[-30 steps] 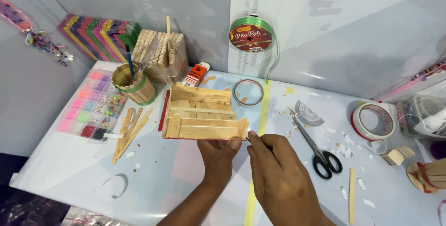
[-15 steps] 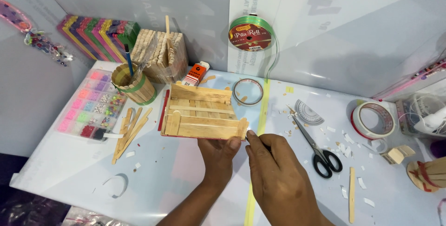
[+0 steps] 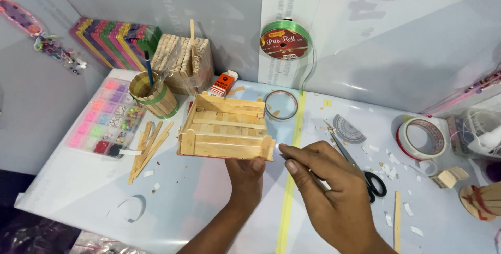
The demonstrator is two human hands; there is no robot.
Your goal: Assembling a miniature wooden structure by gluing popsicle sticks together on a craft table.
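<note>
Right now the left hand [image 3: 245,178] holds a small tray built of wooden sticks [image 3: 225,128] above the white table [image 3: 78,191], gripping it at the near right corner with the thumb against the front rail; the rest of the tray hangs out unsupported to the left. The right hand [image 3: 334,191] sits just beside that corner with thumb and forefinger pinched close together — on something thin and dark, it seems, though I cannot tell what it is. Judging by that one-corner hold, the tray could tip or twist if the pinched fingers press on it, and a glued joint might give under the strain. Loose sticks [image 3: 148,147] lie on the table left of the tray, scissors [image 3: 360,168] to the right, and a roll of tape [image 3: 421,138] further right — near enough for a slipping hand to knock.
</note>
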